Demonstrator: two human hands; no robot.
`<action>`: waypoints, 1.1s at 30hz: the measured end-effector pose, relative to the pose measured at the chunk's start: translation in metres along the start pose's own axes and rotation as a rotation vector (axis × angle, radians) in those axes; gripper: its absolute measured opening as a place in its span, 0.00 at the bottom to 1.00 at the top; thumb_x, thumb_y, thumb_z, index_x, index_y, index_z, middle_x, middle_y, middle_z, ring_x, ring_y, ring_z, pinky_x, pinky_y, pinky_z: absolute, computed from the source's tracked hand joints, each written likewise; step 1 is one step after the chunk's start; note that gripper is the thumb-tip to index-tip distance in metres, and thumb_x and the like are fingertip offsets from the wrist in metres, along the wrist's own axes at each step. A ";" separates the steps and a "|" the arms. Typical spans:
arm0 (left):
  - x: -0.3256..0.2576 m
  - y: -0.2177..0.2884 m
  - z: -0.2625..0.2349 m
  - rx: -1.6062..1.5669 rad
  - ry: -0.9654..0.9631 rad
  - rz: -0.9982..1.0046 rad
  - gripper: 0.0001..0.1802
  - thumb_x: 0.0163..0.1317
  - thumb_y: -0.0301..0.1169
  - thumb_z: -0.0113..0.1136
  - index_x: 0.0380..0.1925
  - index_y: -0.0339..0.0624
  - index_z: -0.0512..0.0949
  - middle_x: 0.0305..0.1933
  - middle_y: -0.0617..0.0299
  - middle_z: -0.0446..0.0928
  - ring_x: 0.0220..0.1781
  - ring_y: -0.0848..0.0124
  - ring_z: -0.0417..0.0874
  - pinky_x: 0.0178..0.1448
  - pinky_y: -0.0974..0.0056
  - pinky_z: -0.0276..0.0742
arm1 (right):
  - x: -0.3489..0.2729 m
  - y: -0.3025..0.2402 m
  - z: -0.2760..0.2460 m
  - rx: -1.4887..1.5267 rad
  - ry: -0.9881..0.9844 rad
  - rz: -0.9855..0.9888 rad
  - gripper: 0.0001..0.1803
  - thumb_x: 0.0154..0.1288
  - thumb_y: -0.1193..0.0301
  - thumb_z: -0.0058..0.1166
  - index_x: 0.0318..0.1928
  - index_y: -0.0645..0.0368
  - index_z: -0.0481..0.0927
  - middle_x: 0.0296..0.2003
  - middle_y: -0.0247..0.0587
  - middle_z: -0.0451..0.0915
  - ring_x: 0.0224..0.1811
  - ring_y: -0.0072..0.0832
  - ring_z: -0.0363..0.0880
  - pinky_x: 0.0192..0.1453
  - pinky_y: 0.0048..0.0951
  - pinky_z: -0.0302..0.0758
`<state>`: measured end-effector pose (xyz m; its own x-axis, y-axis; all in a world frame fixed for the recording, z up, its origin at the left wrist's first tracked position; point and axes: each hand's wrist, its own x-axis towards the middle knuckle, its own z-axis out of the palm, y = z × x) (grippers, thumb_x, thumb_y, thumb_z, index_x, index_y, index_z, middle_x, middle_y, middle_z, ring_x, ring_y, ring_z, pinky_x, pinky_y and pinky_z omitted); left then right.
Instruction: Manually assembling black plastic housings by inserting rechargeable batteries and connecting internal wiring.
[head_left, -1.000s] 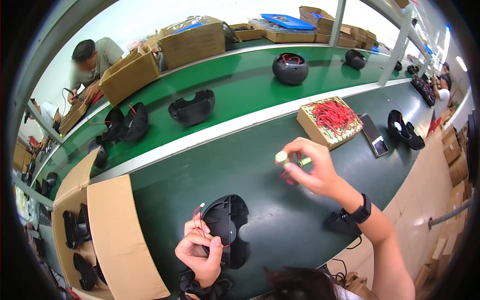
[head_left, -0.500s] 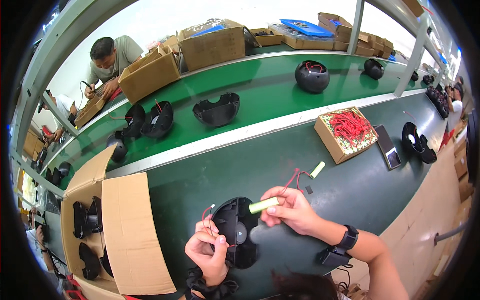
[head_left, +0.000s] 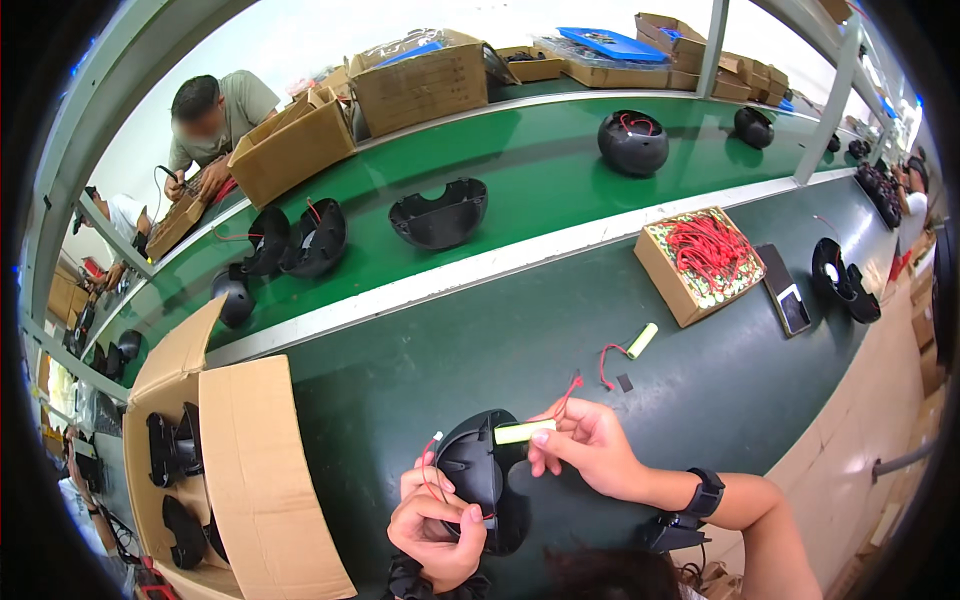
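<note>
In front of me a black rounded plastic shell (head_left: 468,462) is tilted on the bench. My left hand (head_left: 440,525) is closed on its near-left edge, thumb over the rim. A thin red wire with a white plug (head_left: 437,437) runs up past those fingers. My right hand (head_left: 592,452) pinches a light-green cylindrical battery (head_left: 522,432) between thumb and fingers, its end at the shell's upper opening. Red leads (head_left: 570,390) rise from behind that hand. Beyond it lie a second green battery (head_left: 643,341) with red leads and a small dark pad (head_left: 625,383).
A carton (head_left: 275,480) with black shells stands at left. Farther right are a box of batteries with red wires (head_left: 690,280), a phone (head_left: 788,300) and an open black shell (head_left: 835,280). Black housings (head_left: 438,215) sit on the green belt (head_left: 540,150). A person (head_left: 215,120) works across it.
The shell has tipped over to the right, and my left hand has shifted right and down with it. My right hand has brought the battery lower, against the shell's opening.
</note>
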<state>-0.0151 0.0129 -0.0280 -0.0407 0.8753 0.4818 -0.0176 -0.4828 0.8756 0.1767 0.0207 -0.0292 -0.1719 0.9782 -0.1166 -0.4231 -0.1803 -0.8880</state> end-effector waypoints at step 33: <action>0.013 0.006 0.008 0.220 -0.299 0.207 0.16 0.34 0.20 0.66 0.09 0.49 0.67 0.11 0.71 0.65 0.25 0.71 0.70 0.60 0.46 0.64 | 0.006 -0.015 -0.012 -0.305 -0.114 0.164 0.08 0.64 0.73 0.59 0.41 0.64 0.79 0.28 0.37 0.82 0.27 0.19 0.82 0.27 0.17 0.74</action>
<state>-0.0079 0.0214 -0.0162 0.2711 0.7454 0.6090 0.1756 -0.6604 0.7301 0.1924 0.0308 -0.0220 -0.3210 0.9178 -0.2336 -0.0992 -0.2779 -0.9555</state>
